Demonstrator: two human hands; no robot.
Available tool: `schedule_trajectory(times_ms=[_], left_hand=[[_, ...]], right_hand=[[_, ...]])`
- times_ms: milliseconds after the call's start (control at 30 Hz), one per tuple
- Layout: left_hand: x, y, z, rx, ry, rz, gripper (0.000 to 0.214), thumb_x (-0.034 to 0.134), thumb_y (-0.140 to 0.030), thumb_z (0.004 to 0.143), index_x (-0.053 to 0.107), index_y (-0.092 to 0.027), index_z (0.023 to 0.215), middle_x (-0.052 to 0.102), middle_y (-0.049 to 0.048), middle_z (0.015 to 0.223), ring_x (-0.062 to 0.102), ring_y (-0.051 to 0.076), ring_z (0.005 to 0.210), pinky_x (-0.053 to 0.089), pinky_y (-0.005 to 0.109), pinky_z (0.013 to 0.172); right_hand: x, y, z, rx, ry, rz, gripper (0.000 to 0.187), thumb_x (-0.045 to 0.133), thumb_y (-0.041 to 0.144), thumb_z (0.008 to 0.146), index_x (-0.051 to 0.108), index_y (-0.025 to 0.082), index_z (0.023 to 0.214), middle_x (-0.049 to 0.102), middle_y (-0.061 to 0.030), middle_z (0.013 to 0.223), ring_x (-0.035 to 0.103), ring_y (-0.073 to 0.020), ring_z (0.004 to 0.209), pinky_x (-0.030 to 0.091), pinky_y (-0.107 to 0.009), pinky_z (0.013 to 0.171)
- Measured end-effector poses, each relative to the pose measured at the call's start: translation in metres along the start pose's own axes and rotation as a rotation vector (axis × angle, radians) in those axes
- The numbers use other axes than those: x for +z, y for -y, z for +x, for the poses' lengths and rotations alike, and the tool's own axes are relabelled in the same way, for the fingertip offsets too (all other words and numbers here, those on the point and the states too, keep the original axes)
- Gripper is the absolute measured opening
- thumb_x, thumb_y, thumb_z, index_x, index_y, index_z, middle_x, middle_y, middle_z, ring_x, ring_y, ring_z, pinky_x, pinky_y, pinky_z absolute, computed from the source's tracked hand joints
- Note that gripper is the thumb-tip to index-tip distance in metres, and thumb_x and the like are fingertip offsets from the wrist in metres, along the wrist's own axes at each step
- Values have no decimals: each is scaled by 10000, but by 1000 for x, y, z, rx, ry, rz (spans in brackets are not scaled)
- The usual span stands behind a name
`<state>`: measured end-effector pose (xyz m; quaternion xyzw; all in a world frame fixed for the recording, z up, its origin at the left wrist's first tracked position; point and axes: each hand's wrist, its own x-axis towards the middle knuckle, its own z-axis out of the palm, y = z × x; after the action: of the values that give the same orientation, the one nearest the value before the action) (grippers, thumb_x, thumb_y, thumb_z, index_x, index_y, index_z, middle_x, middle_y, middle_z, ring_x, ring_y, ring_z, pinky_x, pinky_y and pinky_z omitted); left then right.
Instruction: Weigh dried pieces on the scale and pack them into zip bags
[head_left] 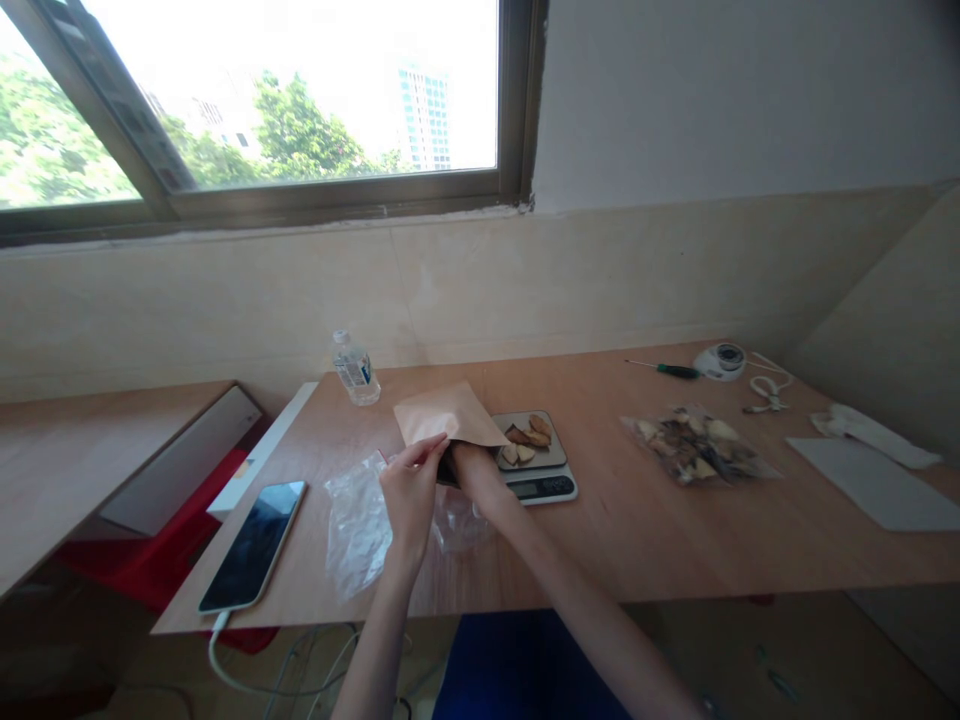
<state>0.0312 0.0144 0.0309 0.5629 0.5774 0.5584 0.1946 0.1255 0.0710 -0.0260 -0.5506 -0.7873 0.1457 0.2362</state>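
Note:
My left hand (410, 492) pinches the near edge of a brown paper pouch (448, 414), holding it up over the wooden table (637, 540). My right hand (471, 468) reaches into the pouch's mouth, so its fingers are hidden inside. Just right of the pouch stands a small kitchen scale (541, 476) with a few brown dried slices (528, 440) on its pan. A crumpled clear plastic bag (358, 525) lies under and left of my hands.
A phone (255, 545) on a white cable lies at the table's left front. A water bottle (355, 368) stands at the back. A clear bag of dried pieces (694, 445), a screwdriver (667, 369), a round white device (720, 360) and white sheets (874, 485) lie to the right.

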Motion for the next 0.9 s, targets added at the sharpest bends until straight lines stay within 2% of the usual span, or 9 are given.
schedule_trajectory(times_ms=[133, 333, 467, 633, 733, 833, 900], left_hand=[[0, 1, -1, -9, 3, 0, 153, 655, -293, 736, 747, -236, 845, 736, -14, 758, 665, 154, 686, 506, 236, 667], [0, 1, -1, -29, 15, -3, 174, 656, -316, 731, 746, -229, 853, 735, -7, 755, 663, 159, 685, 498, 236, 654], [-2, 0, 1, -28, 21, 5, 169, 643, -312, 739, 745, -234, 848, 735, -8, 768, 662, 154, 694, 494, 228, 655], [-6, 0, 5, -26, 12, 22, 172, 642, -327, 742, 744, -238, 848, 736, -6, 791, 662, 158, 714, 489, 244, 712], [-10, 0, 8, -27, -15, 30, 187, 645, -341, 740, 743, -236, 860, 734, -3, 780, 660, 163, 714, 486, 255, 722], [-12, 0, 10, -23, -35, 30, 202, 646, -357, 736, 743, -232, 862, 733, 1, 778, 657, 166, 718, 487, 252, 700], [-12, 0, 11, -20, -37, 26, 200, 645, -355, 736, 743, -230, 857, 734, 2, 786, 656, 164, 719, 489, 249, 697]], right_hand=[[-6, 0, -6, -15, -36, 60, 365, 436, 71, 834, 577, 146, 1162, 678, -111, 1084, 600, -241, 1051, 446, -357, 932], [-23, 4, -20, -99, -139, 452, 374, 531, 66, 778, 599, 195, 1122, 669, -83, 1093, 599, -254, 1054, 468, -378, 912], [-35, 13, -40, -84, -148, 500, 383, 555, 68, 773, 575, 170, 1141, 654, -110, 1086, 605, -248, 1036, 480, -378, 896], [-56, 18, -74, -179, -314, 567, 392, 611, 172, 789, 543, 237, 1169, 616, -57, 1161, 572, -192, 1088, 453, -347, 959], [-65, 1, -93, -81, -472, 619, 349, 622, 255, 798, 551, 238, 1139, 624, -65, 1140, 591, -197, 1056, 475, -352, 933], [-67, -36, -105, 77, -600, 652, 332, 615, 306, 802, 548, 212, 1113, 626, -94, 1128, 603, -211, 1041, 486, -377, 923], [-66, -65, -109, 169, -627, 618, 341, 616, 334, 791, 551, 192, 1094, 638, -113, 1100, 613, -227, 1024, 486, -400, 919]])
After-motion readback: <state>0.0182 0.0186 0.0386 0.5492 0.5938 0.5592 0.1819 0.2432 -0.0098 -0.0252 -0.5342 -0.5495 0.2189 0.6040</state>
